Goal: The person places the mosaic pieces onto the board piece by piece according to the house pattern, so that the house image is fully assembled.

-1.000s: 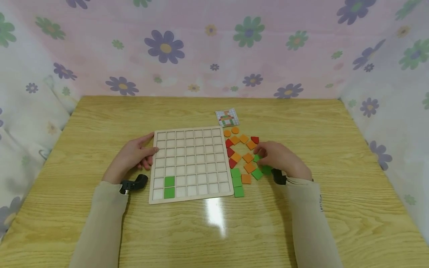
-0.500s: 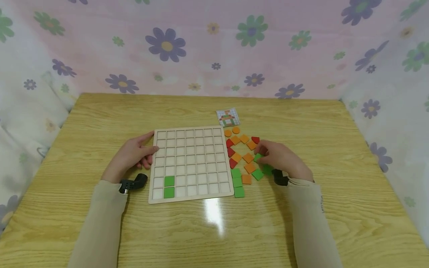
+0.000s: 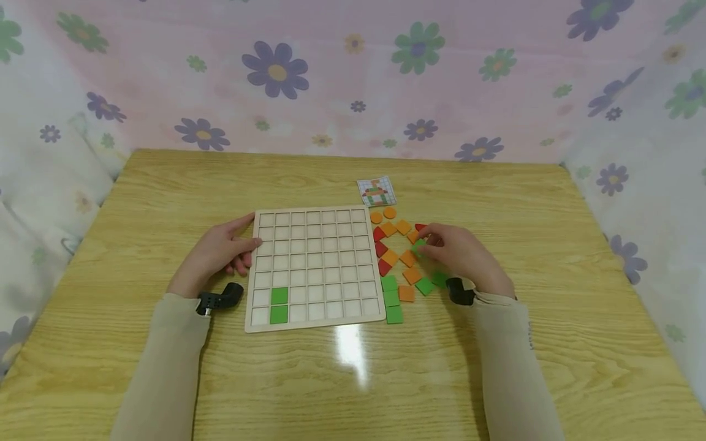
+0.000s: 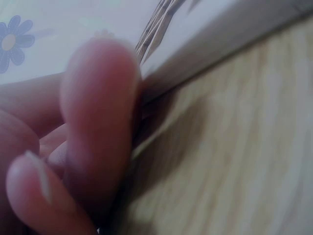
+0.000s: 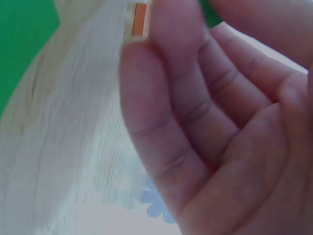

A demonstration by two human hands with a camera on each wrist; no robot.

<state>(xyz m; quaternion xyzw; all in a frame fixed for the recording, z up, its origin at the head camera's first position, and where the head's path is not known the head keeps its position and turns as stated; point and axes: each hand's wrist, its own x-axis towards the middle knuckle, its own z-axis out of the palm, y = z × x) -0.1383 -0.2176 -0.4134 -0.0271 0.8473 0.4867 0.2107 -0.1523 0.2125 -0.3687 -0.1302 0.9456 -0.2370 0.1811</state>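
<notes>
A square wooden grid board (image 3: 314, 269) lies on the table, with two green square tiles (image 3: 279, 305) in its lower left cells. At its left edge rests my left hand (image 3: 217, 251), thumb on the rim and forefinger straight at the upper corner. The left wrist view shows other fingers (image 4: 100, 112) beside the board's side. Right of the board, my right hand (image 3: 458, 254) pinches a green tile (image 3: 419, 247) between thumb and fingers, just above the loose pieces. Only a green sliver of that tile (image 5: 211, 14) shows in the right wrist view.
Loose orange tiles (image 3: 411, 275), red pieces (image 3: 384, 267) and more green tiles (image 3: 391, 298) lie along the board's right side. Two orange discs (image 3: 390, 212) sit behind them. A small pattern card (image 3: 377, 192) lies at the back. A floral cloth (image 3: 331, 79) hangs behind the table.
My right hand has shifted slightly away from me and lifted, and the green tile under its fingertips has moved with it. The left hand stays at the board's edge.
</notes>
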